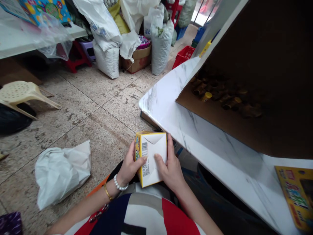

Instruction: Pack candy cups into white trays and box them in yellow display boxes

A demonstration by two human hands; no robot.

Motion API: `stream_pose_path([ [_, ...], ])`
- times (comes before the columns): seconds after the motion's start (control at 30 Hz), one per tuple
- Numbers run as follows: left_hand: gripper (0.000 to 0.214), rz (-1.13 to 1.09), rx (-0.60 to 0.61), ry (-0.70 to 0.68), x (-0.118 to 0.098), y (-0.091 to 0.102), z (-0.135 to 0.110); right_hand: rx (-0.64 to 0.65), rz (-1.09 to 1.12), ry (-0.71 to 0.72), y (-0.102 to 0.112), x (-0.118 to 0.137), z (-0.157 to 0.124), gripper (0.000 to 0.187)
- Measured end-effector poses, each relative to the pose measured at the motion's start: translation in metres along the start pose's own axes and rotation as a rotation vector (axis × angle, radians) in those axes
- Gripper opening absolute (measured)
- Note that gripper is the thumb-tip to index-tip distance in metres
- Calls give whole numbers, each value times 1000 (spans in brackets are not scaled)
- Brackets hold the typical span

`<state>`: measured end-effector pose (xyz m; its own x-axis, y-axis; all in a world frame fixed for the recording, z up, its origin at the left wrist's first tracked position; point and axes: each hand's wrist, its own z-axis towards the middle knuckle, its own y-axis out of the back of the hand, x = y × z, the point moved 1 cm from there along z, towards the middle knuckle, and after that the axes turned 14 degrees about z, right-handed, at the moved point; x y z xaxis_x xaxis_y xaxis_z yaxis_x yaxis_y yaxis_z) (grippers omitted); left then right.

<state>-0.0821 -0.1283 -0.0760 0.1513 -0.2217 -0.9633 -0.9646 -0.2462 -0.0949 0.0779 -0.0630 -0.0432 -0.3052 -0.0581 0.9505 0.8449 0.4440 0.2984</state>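
A yellow printed cardboard box (153,171) is held over my lap, its white folded-flap end with a barcode facing up. My left hand (130,163) grips its left side, the thumb lying on the white end near the barcode. On the opposite side my right hand (170,166) clasps the box, thumb on the white face and index finger straight along the edge. The box's underside is hidden. Nearby on the right, a large brown carton (210,129) lies open towards me, with several small yellow-capped tubs (206,96) tumbled inside its dark interior.
The carton stands on a white marbled table (161,98), where a flattened yellow printed box (293,195) lies at lower right. A white plastic bag (63,169) and a cream stool (22,91) are on the floor at left. Full white sacks (107,58) and a red crate (183,55) stand farther back.
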Motion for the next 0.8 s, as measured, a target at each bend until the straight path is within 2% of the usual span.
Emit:
stream_pose_path([
  [0.07, 66, -32, -18, 19, 0, -1, 0, 7, -32, 26, -1, 0, -1, 86],
  [0.1, 69, -52, -29, 19, -2, -1, 0, 50, -33, 57, 0, 1, -3, 89],
  [0.17, 76, -110, -34, 8, -5, -1, 0, 202, 31, 117, 2, 5, -7, 89],
  [0.23, 79, -175, -13, 0, -8, 0, 0, 307, 202, 134, 5, 9, -10, 82],
  [0.3, 84, -216, 7, -13, -11, 3, -2, 233, 416, 108, 7, 12, -11, 76],
  [0.37, 91, -213, -12, -27, -14, 6, -5, 95, 572, 60, 8, 14, -10, 80],
  [0.43, 93, -195, -64, -10, -18, 10, -7, 98, 667, -26, 6, 15, -8, 89],
  [0.5, 84, -187, -112, 27, -23, 14, -9, 199, 760, -97, 5, 20, -7, 101],
  [0.57, 77, -188, -152, 30, -28, 18, -9, 239, 878, -98, 6, 29, -7, 104],
  [0.7, 60, -163, -257, -50, -26, 35, -14, 252, 1046, -77, 16, 64, -4, 80],
  [0.8, 31, -108, -241, -56, -13, 52, -27, 442, 1000, -104, 26, 101, -4, 66],
])
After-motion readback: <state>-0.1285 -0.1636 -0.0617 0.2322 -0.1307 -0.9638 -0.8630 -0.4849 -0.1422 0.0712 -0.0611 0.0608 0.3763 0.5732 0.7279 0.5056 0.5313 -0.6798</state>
